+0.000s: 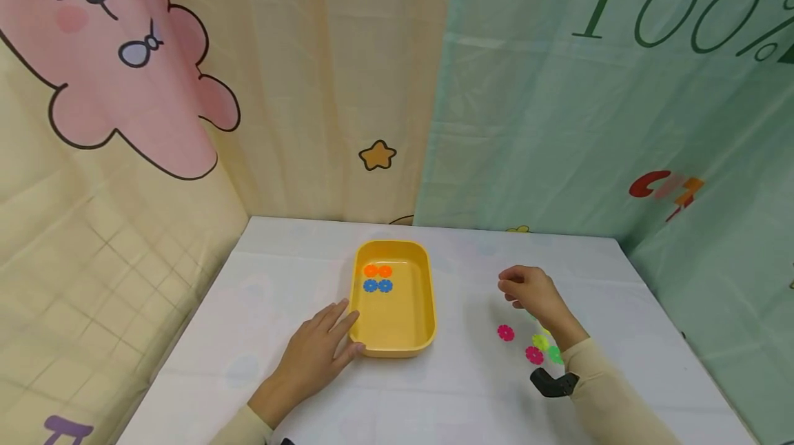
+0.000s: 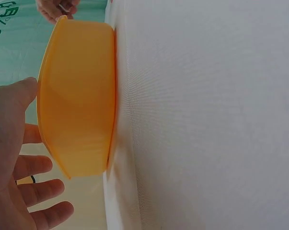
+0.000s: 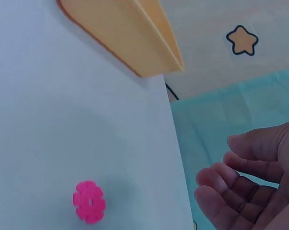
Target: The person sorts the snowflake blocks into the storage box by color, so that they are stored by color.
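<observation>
My left hand (image 1: 319, 348) touches the left rim of a yellow tray (image 1: 397, 348), thumb and fingers spread and fairly straight. In the left wrist view its thumb meets the rim. Two orange flower-shaped discs (image 1: 378, 271) lie side by side in the tray, above two blue flower-shaped discs (image 1: 378, 286). My right hand (image 1: 533, 291) hovers over the table to the right of the tray, fingers loosely bent. Nothing shows between its thumb and fingers in the right wrist view (image 3: 249, 179). Below it lie pink discs (image 1: 505, 333), a yellow disc (image 1: 540, 342) and a green disc (image 1: 555, 354), partly hidden by the wrist.
A white cloth covers the table (image 1: 459, 390). Printed curtains (image 1: 533, 121) hang behind and at both sides. A black wrist-camera mount (image 1: 552, 383) sits at the right sleeve, near the loose discs.
</observation>
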`<state>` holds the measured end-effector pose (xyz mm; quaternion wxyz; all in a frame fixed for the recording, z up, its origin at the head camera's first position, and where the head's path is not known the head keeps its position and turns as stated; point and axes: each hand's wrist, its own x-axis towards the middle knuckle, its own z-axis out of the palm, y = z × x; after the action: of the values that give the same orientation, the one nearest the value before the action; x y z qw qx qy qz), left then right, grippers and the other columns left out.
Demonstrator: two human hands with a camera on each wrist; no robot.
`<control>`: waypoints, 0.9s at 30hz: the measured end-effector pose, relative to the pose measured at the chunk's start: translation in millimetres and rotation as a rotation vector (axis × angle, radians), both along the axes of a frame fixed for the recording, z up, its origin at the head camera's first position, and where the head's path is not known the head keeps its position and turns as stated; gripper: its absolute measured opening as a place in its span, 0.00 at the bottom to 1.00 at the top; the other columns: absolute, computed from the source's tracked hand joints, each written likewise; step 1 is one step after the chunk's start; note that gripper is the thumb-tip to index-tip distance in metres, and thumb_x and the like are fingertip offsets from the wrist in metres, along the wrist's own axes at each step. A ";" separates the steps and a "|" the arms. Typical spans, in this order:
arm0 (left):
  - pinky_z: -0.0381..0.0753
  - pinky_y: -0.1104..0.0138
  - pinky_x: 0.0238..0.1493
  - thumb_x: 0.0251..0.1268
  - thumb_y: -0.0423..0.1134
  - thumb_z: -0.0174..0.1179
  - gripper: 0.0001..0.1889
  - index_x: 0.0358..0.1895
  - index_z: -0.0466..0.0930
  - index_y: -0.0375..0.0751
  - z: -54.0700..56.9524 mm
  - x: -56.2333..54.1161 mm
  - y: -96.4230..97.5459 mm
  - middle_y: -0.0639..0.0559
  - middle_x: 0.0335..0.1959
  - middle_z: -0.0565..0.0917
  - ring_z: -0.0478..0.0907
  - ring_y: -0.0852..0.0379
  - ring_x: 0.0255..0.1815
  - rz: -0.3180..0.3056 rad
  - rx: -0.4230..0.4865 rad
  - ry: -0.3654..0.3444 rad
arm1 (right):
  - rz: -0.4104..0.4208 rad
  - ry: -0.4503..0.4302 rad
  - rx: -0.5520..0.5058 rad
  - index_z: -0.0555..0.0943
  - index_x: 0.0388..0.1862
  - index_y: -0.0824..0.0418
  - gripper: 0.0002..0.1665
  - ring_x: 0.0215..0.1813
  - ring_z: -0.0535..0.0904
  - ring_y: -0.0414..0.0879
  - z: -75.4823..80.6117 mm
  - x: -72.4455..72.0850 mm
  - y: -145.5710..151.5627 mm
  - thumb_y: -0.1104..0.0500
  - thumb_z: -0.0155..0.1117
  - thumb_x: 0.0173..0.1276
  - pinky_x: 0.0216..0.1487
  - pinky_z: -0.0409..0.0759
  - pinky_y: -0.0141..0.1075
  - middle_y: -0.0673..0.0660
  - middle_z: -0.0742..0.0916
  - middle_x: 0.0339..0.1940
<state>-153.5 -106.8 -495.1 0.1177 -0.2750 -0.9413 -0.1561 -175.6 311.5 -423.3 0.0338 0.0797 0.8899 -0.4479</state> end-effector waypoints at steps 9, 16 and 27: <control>0.77 0.45 0.63 0.68 0.62 0.62 0.32 0.68 0.78 0.46 1.6 -1.6 1.0 0.45 0.74 0.72 0.71 0.42 0.72 -0.006 0.003 0.004 | -0.061 -0.033 0.036 0.75 0.63 0.72 0.26 0.50 0.84 0.59 -11.0 18.6 42.0 0.53 0.60 0.77 0.49 0.87 0.45 0.69 0.84 0.55; 0.77 0.45 0.63 0.68 0.63 0.61 0.33 0.69 0.77 0.46 0.9 -2.2 1.0 0.45 0.75 0.72 0.71 0.42 0.72 -0.003 -0.003 -0.001 | -0.130 -0.055 0.093 0.76 0.62 0.73 0.25 0.49 0.83 0.56 -23.6 32.4 63.7 0.54 0.59 0.78 0.50 0.87 0.47 0.70 0.84 0.55; 0.77 0.45 0.64 0.69 0.63 0.61 0.33 0.70 0.76 0.47 0.1 -2.7 2.1 0.46 0.76 0.70 0.69 0.42 0.73 -0.004 -0.006 -0.013 | -0.188 -0.091 0.162 0.73 0.64 0.74 0.27 0.50 0.79 0.58 -34.5 35.4 77.8 0.55 0.58 0.76 0.48 0.87 0.46 0.75 0.79 0.60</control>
<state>-156.2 -104.7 -495.0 0.1107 -0.2762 -0.9419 -0.1555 -140.2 389.3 -457.8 0.0254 0.1856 0.9093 -0.3716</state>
